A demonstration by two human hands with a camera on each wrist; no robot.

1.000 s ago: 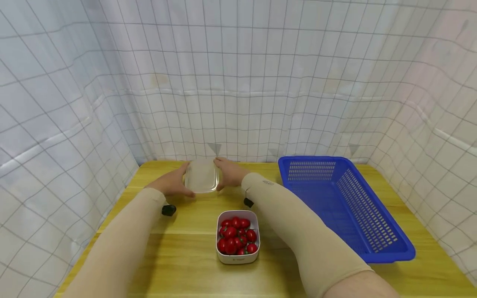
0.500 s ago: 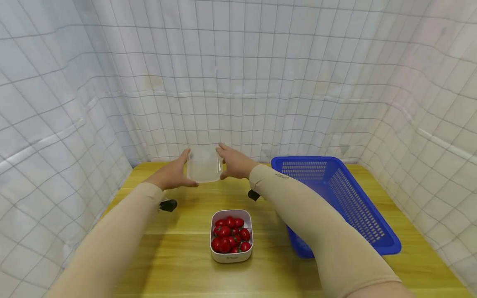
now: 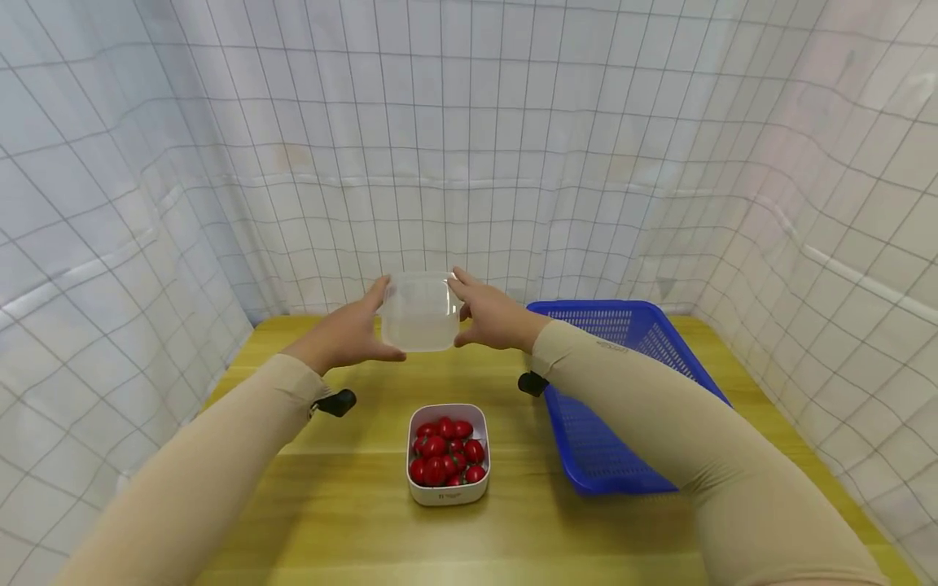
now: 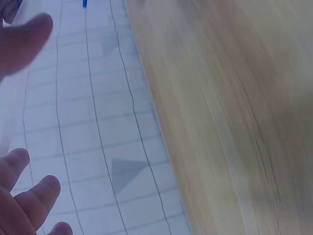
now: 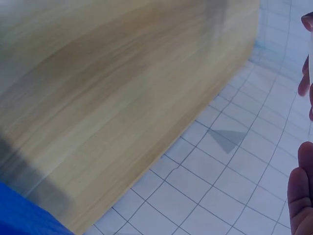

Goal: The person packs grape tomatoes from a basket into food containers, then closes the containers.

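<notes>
Both hands hold a clear, square plastic lid point(image 3: 420, 313) with rounded corners, raised over the back of the table in the head view. My left hand point(image 3: 352, 330) grips its left side, thumb at the near corner and fingers toward the far edge. On the opposite side, my right hand point(image 3: 498, 316) grips it the same way. Nearer to me stands a small white box point(image 3: 449, 496) filled with red cherry tomatoes point(image 3: 445, 452). Each wrist view catches only some fingertips at its border, with little of the lid visible.
A blue perforated plastic basket point(image 3: 586, 480) stands on the right of the wooden table point(image 3: 352, 521), partly covered by my right forearm. White grid-patterned sheeting point(image 3: 484, 163) encloses the back and sides.
Both hands have lifted the lid off the back of the table and carried it up and slightly right. The white box and basket shift a little left as the head view moves.
</notes>
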